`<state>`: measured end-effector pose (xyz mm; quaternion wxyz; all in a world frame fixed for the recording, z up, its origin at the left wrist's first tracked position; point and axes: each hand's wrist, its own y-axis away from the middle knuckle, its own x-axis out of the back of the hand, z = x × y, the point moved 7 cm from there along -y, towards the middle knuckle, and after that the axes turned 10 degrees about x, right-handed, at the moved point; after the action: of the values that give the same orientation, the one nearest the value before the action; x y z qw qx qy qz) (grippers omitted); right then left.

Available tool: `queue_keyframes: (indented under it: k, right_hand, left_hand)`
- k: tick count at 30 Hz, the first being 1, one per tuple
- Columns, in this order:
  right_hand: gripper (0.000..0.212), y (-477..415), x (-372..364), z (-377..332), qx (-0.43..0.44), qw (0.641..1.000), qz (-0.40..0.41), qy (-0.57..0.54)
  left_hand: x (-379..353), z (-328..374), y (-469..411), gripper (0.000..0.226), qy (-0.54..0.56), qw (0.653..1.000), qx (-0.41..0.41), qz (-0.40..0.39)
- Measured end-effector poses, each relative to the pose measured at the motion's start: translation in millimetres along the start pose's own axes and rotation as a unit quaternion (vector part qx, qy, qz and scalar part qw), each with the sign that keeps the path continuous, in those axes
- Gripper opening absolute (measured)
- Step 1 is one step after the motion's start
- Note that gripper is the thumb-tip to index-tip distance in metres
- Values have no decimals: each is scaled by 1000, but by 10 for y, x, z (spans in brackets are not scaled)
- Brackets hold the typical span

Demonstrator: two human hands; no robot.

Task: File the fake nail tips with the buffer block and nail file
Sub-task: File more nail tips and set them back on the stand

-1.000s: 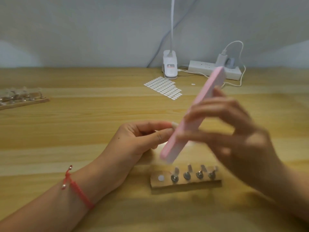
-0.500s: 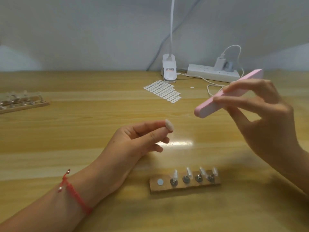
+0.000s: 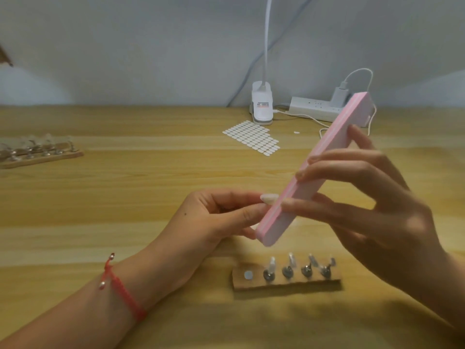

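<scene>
Left hand (image 3: pixel 216 217) is pinching a pale nail tip (image 3: pixel 269 198) above the table (image 3: pixel 125 197). Right hand (image 3: pixel 372 217) is gripping the tilted pink buffer block (image 3: pixel 336 139), fingers (image 3: pixel 352 168) curled round it, its long edge touching the tip.

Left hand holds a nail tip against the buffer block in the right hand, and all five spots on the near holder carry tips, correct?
Not five: the head view shows four tips on the near holder; its leftmost spot has only a round pad. The left hand does hold the nail tip against the pink buffer block in the right hand.
</scene>
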<state>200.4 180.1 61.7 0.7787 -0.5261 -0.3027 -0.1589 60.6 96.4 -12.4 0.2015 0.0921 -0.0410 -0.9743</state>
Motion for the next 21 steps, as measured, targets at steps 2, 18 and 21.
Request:
queue_keyframes:
  k: [2,18,21]
  right_hand:
    - [28,15,-12,42,-8,1000,-10,19]
    - [37,32,-34,84,-34,999,-20,-35]
    - [36,31,20,157,-51,998,-10,-21]
  left_hand:
    - [-17,7,2,20,-4,1000,-3,-14]
    - [-72,-15,-1,21,-18,999,22,-24]
    - [-98,19,-4,19,-19,999,8,-26]
